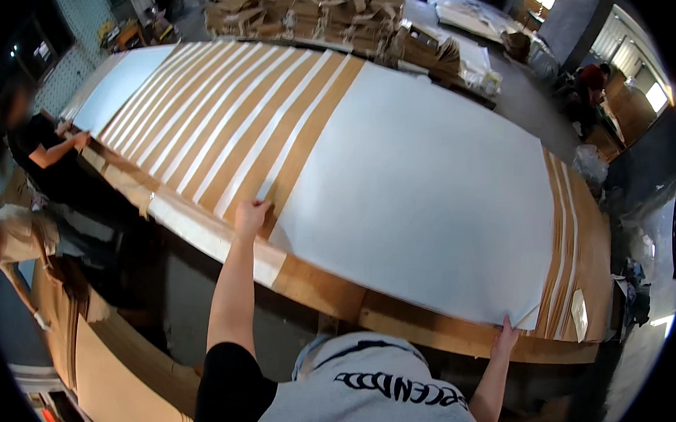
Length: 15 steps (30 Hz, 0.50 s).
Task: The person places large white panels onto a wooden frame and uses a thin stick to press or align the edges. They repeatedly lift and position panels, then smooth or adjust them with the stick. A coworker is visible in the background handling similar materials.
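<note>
My left hand [252, 216] is closed at the near end of a white strip [283, 165], its fingertips pinched on it. This strip lies in a row of alternating brown and white bands. To the right of it stretches a large flat white sheet [424, 189]. At that sheet's near right corner, my right hand [506, 339] grips the edge, thumb on top and the other fingers hidden beneath. The corner looks slightly bent up there. Brown sheeting [590, 257] with a few thin white strips shows past the sheet's right edge.
A long worktable [325, 288] carries the sheets. At its far left end a person in black [44, 147] handles another white sheet [125, 82]. Another person [26, 246] bends beside stacked brown boards [123, 368]. Crumpled brown cardboard [311, 12] is piled behind the table.
</note>
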Each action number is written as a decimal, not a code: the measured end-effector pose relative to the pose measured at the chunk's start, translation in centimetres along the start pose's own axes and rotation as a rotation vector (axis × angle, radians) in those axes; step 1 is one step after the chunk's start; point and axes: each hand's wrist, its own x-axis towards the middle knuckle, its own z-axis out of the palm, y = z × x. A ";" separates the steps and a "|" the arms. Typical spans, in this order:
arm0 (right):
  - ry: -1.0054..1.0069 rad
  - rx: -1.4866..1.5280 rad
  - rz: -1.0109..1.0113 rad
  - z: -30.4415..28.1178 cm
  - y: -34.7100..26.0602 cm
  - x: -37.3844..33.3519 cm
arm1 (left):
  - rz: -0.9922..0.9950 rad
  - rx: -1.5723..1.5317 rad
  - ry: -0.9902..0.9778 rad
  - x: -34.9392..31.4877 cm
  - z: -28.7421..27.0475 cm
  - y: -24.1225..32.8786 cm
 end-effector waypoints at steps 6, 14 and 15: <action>-0.041 0.062 0.097 -0.7 -1.5 -1.1 | 0.556 0.296 0.318 -6.4 -0.7 8.6; 0.119 -0.058 -0.050 -1.0 -2.6 -1.8 | 0.828 0.177 -0.343 -17.7 5.7 11.3; 0.122 -0.063 -0.035 -1.6 -2.3 -1.6 | 0.815 0.177 -0.346 -18.4 6.2 11.6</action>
